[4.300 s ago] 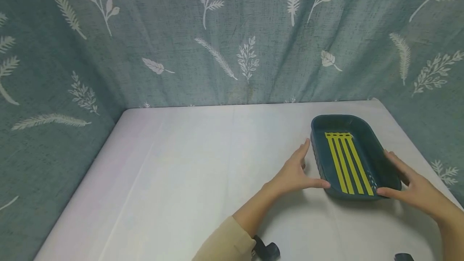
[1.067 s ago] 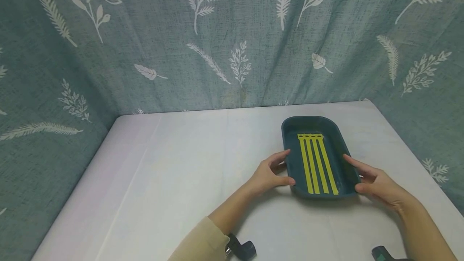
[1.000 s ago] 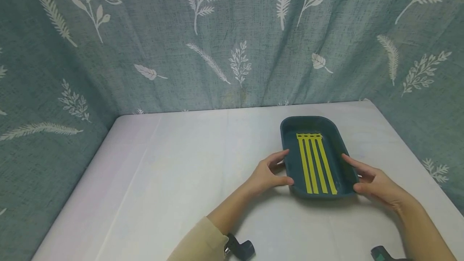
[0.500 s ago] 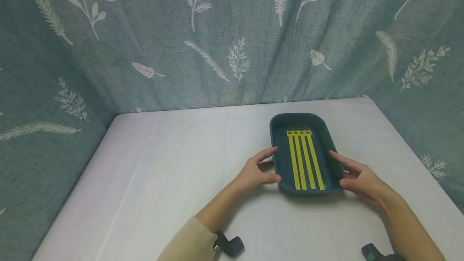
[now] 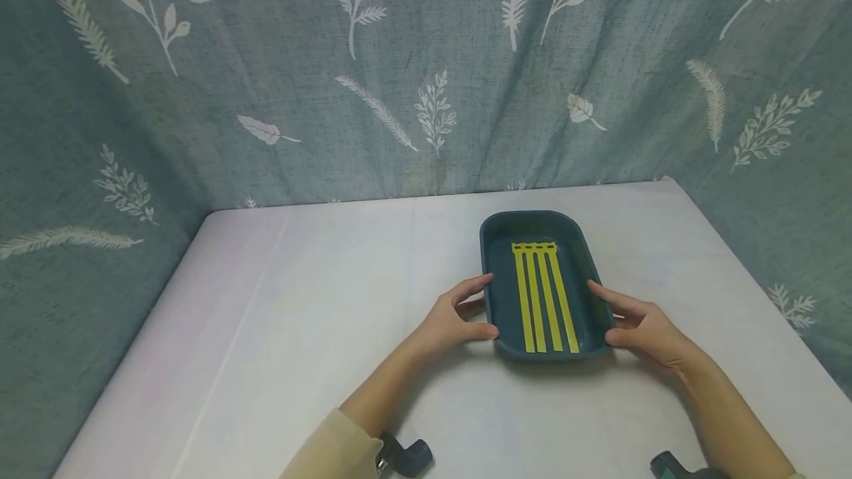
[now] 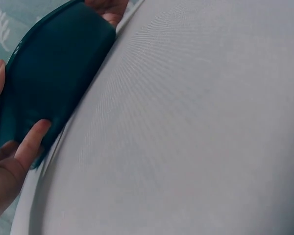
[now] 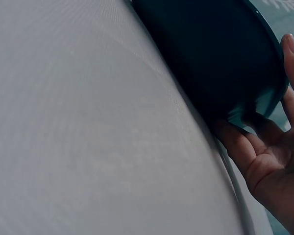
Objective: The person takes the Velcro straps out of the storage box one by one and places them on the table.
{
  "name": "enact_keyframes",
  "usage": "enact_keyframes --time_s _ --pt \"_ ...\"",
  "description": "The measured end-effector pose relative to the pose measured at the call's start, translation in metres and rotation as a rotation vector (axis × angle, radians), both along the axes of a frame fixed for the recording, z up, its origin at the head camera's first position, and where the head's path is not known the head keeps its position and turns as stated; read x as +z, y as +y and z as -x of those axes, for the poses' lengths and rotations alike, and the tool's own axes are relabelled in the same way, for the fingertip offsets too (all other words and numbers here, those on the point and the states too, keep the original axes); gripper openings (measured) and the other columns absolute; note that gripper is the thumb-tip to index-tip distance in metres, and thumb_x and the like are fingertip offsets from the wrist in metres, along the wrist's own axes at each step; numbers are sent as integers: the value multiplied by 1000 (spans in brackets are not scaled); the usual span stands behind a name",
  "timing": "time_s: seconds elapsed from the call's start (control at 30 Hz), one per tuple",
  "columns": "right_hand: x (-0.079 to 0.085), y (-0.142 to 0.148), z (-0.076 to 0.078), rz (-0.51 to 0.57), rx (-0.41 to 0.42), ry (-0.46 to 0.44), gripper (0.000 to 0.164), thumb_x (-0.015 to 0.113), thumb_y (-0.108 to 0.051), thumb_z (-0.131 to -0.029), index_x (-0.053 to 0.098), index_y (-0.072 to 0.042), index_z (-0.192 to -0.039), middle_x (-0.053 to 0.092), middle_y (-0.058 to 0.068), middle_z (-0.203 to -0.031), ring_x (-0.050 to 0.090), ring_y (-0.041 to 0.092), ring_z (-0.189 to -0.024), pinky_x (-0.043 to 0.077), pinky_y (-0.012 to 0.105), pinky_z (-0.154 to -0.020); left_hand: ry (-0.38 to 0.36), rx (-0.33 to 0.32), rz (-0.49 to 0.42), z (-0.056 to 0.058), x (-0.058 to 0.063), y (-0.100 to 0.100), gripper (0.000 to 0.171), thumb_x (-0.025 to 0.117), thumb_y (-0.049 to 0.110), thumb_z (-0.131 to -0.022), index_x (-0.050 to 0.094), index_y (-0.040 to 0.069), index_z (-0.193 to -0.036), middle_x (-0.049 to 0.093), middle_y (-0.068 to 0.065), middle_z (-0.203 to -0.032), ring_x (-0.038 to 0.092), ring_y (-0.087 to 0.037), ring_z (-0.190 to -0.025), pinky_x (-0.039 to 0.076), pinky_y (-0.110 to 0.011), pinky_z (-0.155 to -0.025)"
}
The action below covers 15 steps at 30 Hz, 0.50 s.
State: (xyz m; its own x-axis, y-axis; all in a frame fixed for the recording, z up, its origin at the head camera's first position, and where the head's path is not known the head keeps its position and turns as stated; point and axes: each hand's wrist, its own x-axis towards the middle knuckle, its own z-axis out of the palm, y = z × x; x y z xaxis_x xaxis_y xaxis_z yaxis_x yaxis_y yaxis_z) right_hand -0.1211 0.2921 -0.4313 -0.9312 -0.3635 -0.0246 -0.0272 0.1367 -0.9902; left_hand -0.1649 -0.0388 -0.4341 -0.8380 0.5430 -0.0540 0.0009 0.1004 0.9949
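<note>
A dark teal rectangular plastic tray (image 5: 575, 272) with rounded corners sits on the white table, right of centre. Inside it lie several flat yellow strips (image 5: 542, 298), side by side, with small slots at their far ends. My left hand (image 5: 455, 318) grips the tray's left side, thumb at the near corner and index finger on the rim. On the opposite side, my right hand (image 5: 642, 325) holds the tray with its thumb near the front right corner. Both wrist views show fingers (image 6: 32, 142) curled against the outer wall, and the right hand's fingers (image 7: 240, 144) reach low under the side.
The white cloth-covered table (image 5: 319, 301) spreads out to the left of the tray. A teal curtain (image 5: 299, 80) with white leaf prints hangs behind and at both sides. Dark wrist-worn devices (image 5: 407, 457) show at the bottom edge.
The tray has moved leftward across the table with the yellow strips in it, and both hands have moved with it. The earliest frame shows the fingers more spread around it.
</note>
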Motion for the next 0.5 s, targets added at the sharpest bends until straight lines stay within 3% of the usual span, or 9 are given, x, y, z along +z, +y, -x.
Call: enact_keyframes --time_s 0.13,0.27,0.5 --pt "-1 -5 1 9 1 0 68 73 -17 -84 41 -20 -144 26 19 -151 56 0 -109 49 19 -87 -8 6 -7 -2 1 -6 81 80 16 -76 39 21 -145 36 -1 -150 44 -26 -131 42 -39 -102" --pt "-2 -11 2 11 19 14 70 73 -19 -84 39 -14 -145 16 34 -150 54 -2 -111 48 20 -88 -16 13 -20 -3 1 -13 81 80 16 -76 39 20 -145 36 -3 -150 44 -27 -131 41 -39 -102" --pt "-2 -19 3 -2 39 38 70 72 -14 -84 38 -12 -145 14 37 -148 54 -3 -110 48 19 -87 -17 16 -23 -4 0 -22 83 81 12 -75 38 18 -145 35 -3 -150 43 -28 -132 42 -38 -101"
